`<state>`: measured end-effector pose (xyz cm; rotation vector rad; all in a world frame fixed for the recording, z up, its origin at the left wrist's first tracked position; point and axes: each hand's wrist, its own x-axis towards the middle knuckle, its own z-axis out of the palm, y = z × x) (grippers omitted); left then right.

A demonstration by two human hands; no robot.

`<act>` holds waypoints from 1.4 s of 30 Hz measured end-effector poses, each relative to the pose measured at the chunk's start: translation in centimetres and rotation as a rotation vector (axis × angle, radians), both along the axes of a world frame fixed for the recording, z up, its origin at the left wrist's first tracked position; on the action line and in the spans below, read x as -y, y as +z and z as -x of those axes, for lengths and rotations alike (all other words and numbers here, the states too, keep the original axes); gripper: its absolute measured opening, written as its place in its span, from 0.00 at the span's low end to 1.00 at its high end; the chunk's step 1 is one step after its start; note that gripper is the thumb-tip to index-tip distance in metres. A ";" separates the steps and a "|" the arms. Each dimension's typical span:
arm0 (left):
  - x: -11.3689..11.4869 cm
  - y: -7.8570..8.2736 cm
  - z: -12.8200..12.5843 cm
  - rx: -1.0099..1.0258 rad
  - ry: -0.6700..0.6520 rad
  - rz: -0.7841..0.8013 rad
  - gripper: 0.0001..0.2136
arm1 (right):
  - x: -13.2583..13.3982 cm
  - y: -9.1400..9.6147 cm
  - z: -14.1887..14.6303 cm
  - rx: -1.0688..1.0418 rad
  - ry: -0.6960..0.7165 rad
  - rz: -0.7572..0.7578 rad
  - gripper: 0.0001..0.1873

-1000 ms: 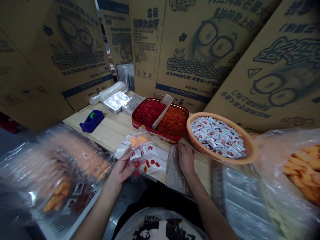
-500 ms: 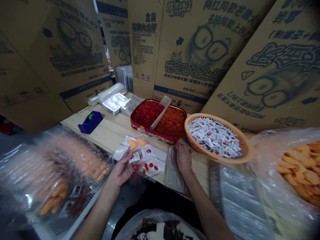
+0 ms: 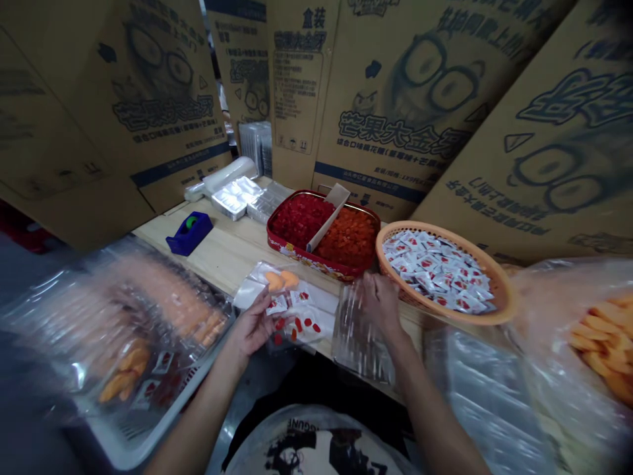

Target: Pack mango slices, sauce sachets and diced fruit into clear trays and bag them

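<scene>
Holding the clear packet (image 3: 291, 316) steady and flat in my closed left hand (image 3: 252, 323), its two orange pieces (image 3: 281, 280) uppermost above the wooden table (image 3: 232, 257), I rest my blurred right hand (image 3: 380, 303), open or closed I cannot tell, on the one clear blister tray (image 3: 359, 336), beside one woven basket (image 3: 497, 284) of sachets (image 3: 438, 274).

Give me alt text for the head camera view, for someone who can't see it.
A person's left hand holds a clear plastic bag of orange pieces and sachets, and their right hand rests on a clear plastic tray on a wooden table. Beyond sit a red tin of diced red and orange pieces, a wicker basket of white sachets, and cardboard boxes.
</scene>
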<state>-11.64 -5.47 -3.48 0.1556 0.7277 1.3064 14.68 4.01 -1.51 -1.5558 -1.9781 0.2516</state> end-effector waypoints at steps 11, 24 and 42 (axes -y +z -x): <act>-0.2 0.5 -1.4 0.045 -0.016 0.019 0.19 | 0.0 6.2 13.0 0.256 0.359 0.043 0.19; 1.3 0.6 -1.7 -0.032 -0.035 -0.061 0.31 | -1.9 2.2 16.5 0.422 0.327 -0.054 0.18; 0.6 1.6 -0.4 -0.080 -0.060 -0.124 0.39 | -0.3 2.4 10.6 -0.632 0.200 0.470 0.17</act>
